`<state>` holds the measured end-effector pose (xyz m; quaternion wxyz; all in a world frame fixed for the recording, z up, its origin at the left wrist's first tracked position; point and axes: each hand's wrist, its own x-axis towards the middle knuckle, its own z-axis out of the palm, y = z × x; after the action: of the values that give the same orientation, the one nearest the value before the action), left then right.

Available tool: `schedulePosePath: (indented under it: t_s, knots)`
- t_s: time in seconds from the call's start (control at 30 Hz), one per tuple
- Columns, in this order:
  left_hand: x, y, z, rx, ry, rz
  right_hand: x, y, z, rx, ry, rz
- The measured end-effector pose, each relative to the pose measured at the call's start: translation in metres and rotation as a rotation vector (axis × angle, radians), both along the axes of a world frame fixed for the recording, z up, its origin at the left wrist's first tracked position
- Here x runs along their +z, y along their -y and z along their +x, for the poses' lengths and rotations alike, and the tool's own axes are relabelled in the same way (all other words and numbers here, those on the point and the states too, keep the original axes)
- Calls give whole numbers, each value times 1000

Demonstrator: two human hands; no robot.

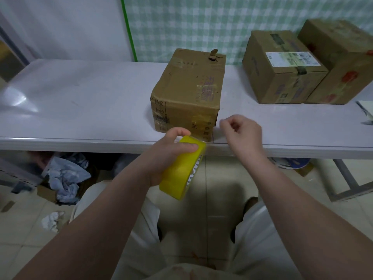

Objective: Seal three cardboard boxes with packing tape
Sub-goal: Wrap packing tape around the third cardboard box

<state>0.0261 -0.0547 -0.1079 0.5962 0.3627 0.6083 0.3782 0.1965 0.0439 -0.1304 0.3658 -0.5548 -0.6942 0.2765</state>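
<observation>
A worn cardboard box (187,91) stands on the white table (80,102), just beyond my hands. My left hand (169,156) grips a yellow roll of packing tape (182,170) at the table's front edge. My right hand (241,132) is to the right of the roll, fingers curled, pinching a clear strip of tape (217,136) that stretches back to the roll. Two more cardboard boxes stand side by side at the back right: one with a white label (282,69) and a larger one (343,63) with red prints.
A green checked cloth (201,21) hangs behind the table. Under the table lie crumpled grey plastic (64,176), a small open carton and a round lid (290,161). A metal table leg (347,178) stands at right. A white object (365,110) sits at the table's right edge.
</observation>
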Motion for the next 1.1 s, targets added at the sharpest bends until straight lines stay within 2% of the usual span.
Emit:
schedulePosePath:
  t_s: [0.07, 0.13, 0.3, 0.5, 0.7, 0.9, 1.1]
  knots:
    - [-1, 3, 2, -7, -1, 17, 5, 25, -9, 168, -201, -246]
    - [0, 7, 6, -34, -10, 25, 3, 38, -14, 290, -319, -419]
    - [1, 16, 12, -77, -53, 65, 6, 43, -14, 278, -328, -441]
    - [5, 24, 14, -114, -242, 214, 9, 51, -20, 199, -386, -535]
    - [9, 24, 13, -101, -254, 191, 12, 59, -28, 165, -381, -396]
    - [9, 21, 9, -81, -224, 190, 20, 64, -36, 169, -207, -143]
    - [5, 22, 5, -36, -219, 203, 18, 67, -37, 168, -189, -142]
